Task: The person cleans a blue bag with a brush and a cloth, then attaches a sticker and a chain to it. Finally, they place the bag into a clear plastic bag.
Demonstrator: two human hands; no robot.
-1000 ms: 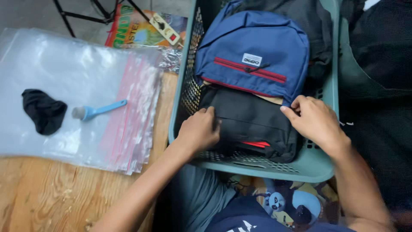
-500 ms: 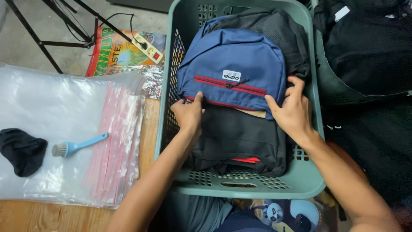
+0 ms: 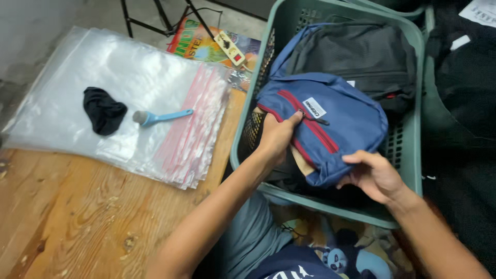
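Note:
A blue backpack (image 3: 338, 121) with red zippers is lifted and tilted inside a green plastic basket (image 3: 418, 155). My left hand (image 3: 276, 137) grips its front near the upper red zipper. My right hand (image 3: 373, 175) holds its lower corner from underneath. A black mesh backpack (image 3: 356, 51) lies behind it at the far end of the basket. More dark bags sit below the blue one, mostly hidden.
A stack of clear zip bags (image 3: 124, 98) lies on the wooden table (image 3: 77, 227), with a black cloth (image 3: 104, 109) and a small blue brush (image 3: 161, 117) on top. A power strip (image 3: 230, 48) rests on a colourful sack behind. Dark bags (image 3: 465, 88) are piled at right.
Both hands moved from the black bag to the blue backpack, then raised and tilted it out of the stack. The camera view shifted right and turned.

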